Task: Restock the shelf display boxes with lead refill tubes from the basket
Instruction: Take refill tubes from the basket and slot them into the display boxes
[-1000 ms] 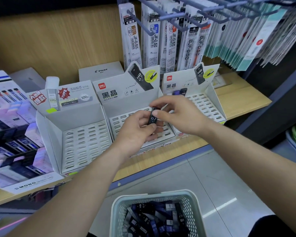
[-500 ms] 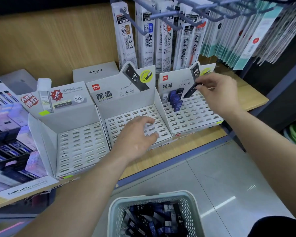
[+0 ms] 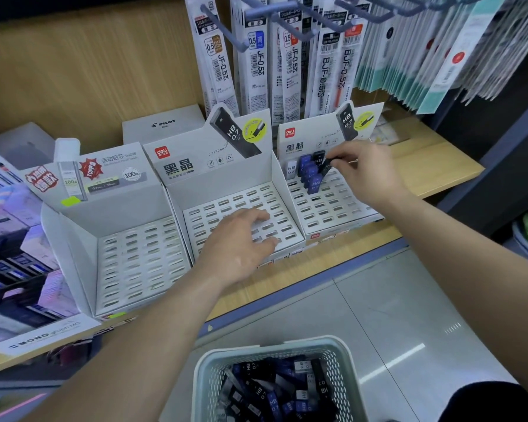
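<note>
Three white slotted display boxes stand on the wooden shelf: a left box [image 3: 128, 263], a middle box [image 3: 226, 208] and a right box [image 3: 329, 205]. Several blue and black lead refill tubes [image 3: 310, 175] stand in the right box's back left slots. My right hand [image 3: 365, 172] pinches a black lead refill tube [image 3: 326, 166] at the back of that box, beside the standing ones. My left hand [image 3: 241, 242] rests flat, fingers spread, on the middle box's slotted tray, holding nothing. A pale green basket [image 3: 208, 370] at the bottom holds many loose tubes [image 3: 275, 391].
Hanging refill packs [image 3: 256, 56] on metal hooks overhang the boxes at the back. A Pilot box [image 3: 165, 123] sits behind the middle box. A MONO display [image 3: 19, 269] of leads fills the shelf's left end. Grey tiled floor [image 3: 393, 315] lies below the shelf edge.
My right hand carried the black tube from my left hand over to the right box and lowered it to the back slots. My left hand dropped flat onto the middle box.
</note>
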Motion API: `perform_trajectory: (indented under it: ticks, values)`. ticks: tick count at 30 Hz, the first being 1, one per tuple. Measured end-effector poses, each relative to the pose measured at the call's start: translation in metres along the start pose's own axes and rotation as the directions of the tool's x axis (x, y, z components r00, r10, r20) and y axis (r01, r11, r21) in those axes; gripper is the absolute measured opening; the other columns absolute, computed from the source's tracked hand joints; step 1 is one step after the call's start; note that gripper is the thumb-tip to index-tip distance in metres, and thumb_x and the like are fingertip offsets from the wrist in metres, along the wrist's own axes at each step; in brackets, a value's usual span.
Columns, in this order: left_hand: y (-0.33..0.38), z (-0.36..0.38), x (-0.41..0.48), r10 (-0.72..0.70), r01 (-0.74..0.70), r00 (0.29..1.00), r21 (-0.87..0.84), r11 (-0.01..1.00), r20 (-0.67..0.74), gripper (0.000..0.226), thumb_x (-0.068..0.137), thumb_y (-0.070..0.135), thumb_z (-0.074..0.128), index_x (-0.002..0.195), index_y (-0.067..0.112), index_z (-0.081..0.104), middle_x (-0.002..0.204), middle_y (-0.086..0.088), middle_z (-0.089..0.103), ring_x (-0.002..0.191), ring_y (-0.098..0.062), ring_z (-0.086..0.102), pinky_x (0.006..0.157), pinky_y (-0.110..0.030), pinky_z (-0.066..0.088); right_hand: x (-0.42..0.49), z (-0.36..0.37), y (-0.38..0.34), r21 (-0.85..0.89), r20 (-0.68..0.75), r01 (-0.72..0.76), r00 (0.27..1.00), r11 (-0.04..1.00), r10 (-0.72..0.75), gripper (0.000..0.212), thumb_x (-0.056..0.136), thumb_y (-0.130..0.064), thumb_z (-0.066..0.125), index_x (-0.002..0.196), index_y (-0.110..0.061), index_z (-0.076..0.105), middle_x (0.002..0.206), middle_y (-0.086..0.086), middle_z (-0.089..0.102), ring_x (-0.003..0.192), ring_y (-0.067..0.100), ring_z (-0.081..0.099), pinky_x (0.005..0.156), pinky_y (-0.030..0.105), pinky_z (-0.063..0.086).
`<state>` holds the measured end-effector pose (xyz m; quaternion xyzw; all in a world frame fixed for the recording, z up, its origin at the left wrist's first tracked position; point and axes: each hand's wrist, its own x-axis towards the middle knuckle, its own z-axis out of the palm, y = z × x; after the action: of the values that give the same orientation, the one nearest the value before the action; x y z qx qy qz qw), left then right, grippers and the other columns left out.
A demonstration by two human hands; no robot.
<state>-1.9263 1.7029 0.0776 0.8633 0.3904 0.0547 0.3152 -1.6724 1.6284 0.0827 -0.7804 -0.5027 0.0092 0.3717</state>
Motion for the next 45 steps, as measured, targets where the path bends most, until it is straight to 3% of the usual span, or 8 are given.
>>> perform_trajectory:
  ticks: [8, 16, 21, 26, 31, 38, 41, 45]
  values:
    - [-0.004, -0.002, -0.002, 0.027, -0.028, 1.000, -0.020, 0.999, -0.014, 0.047, 0.092, 0.040, 0.067, 0.137, 0.030, 0.055, 0.145, 0.010, 0.050, 0.131, -0.013, 0.046, 0.110, -0.030, 0.037, -0.009, 0.013, 0.006, -0.067, 0.115, -0.045, 0.992, 0.997, 0.053, 0.039, 0.097, -0.016, 0.058, 0.136, -0.022, 0.061, 0.127, 0.004, 0.063, 0.101, 0.016, 0.064, 0.092, 0.020, 0.043]
    - [-0.005, -0.019, -0.023, 0.126, -0.126, 0.990, 0.005, 0.992, -0.060, 0.041, 0.093, 0.040, 0.065, 0.133, 0.029, 0.057, 0.136, 0.010, 0.058, 0.125, -0.012, 0.051, 0.107, -0.033, 0.040, -0.035, -0.015, -0.034, -0.014, 0.051, -0.026, 0.998, 1.000, 0.026, 0.030, 0.094, -0.020, 0.063, 0.123, -0.019, 0.068, 0.114, 0.000, 0.062, 0.092, 0.012, 0.062, 0.083, 0.022, 0.048]
    - [-0.009, -0.017, -0.064, 0.176, -0.177, 0.984, 0.022, 0.984, 0.013, 0.035, 0.093, 0.038, 0.067, 0.125, 0.027, 0.061, 0.118, 0.012, 0.063, 0.106, -0.006, 0.058, 0.091, -0.025, 0.045, -0.082, -0.040, -0.056, -0.014, 0.208, -0.088, 0.974, 0.996, 0.089, 0.023, 0.091, -0.025, 0.069, 0.114, -0.024, 0.070, 0.112, -0.006, 0.062, 0.091, 0.008, 0.065, 0.079, 0.021, 0.050]
    - [-0.040, 0.006, -0.111, 0.122, -0.140, 0.979, 0.100, 0.985, 0.161, 0.031, 0.092, 0.035, 0.067, 0.121, 0.025, 0.062, 0.114, 0.010, 0.064, 0.103, -0.012, 0.060, 0.091, -0.030, 0.048, -0.144, -0.045, -0.059, -0.063, 0.460, -0.205, 0.862, 0.977, 0.211, 0.023, 0.088, -0.030, 0.073, 0.109, -0.023, 0.070, 0.105, -0.010, 0.066, 0.087, 0.011, 0.064, 0.072, 0.020, 0.044]
    - [-0.082, 0.061, -0.163, -0.034, -0.030, 0.940, 0.181, 0.983, 0.339, 0.037, 0.094, 0.042, 0.064, 0.125, 0.023, 0.058, 0.122, 0.007, 0.059, 0.105, -0.013, 0.055, 0.090, -0.029, 0.046, -0.219, -0.016, -0.044, -0.298, 0.666, -0.130, 0.682, 0.946, 0.303, 0.044, 0.093, -0.034, 0.068, 0.133, -0.017, 0.059, 0.127, 0.001, 0.061, 0.101, 0.015, 0.058, 0.083, 0.021, 0.039]
    - [-0.119, 0.140, -0.185, -0.203, 0.150, 0.891, 0.159, 0.976, 0.406, 0.064, 0.091, 0.045, 0.067, 0.145, 0.020, 0.045, 0.145, -0.001, 0.050, 0.121, -0.020, 0.056, 0.097, -0.030, 0.045, -0.315, 0.066, -0.036, -0.261, 0.759, -0.231, 0.551, 0.937, 0.347, 0.051, 0.091, -0.032, 0.067, 0.138, -0.018, 0.053, 0.130, 0.006, 0.062, 0.114, 0.023, 0.059, 0.088, 0.022, 0.040]
    - [-0.128, 0.167, -0.182, -0.201, 0.145, 0.884, 0.162, 0.976, 0.421, 0.072, 0.086, 0.046, 0.073, 0.147, 0.024, 0.042, 0.150, -0.004, 0.047, 0.132, -0.024, 0.048, 0.106, -0.037, 0.043, -0.336, 0.093, -0.026, -0.287, 0.759, -0.303, 0.507, 0.909, 0.409, 0.065, 0.090, -0.034, 0.068, 0.148, -0.018, 0.041, 0.140, 0.011, 0.052, 0.125, 0.027, 0.052, 0.102, 0.030, 0.042]
    - [-0.139, 0.193, -0.175, -0.176, 0.093, 0.856, 0.189, 0.978, 0.487, 0.084, 0.080, 0.047, 0.079, 0.150, 0.030, 0.037, 0.156, -0.001, 0.039, 0.137, -0.025, 0.044, 0.110, -0.041, 0.040, -0.352, 0.120, -0.016, -0.308, 0.752, -0.405, 0.451, 0.861, 0.481, 0.085, 0.086, -0.033, 0.074, 0.154, -0.016, 0.028, 0.151, 0.017, 0.033, 0.136, 0.034, 0.042, 0.109, 0.032, 0.036]
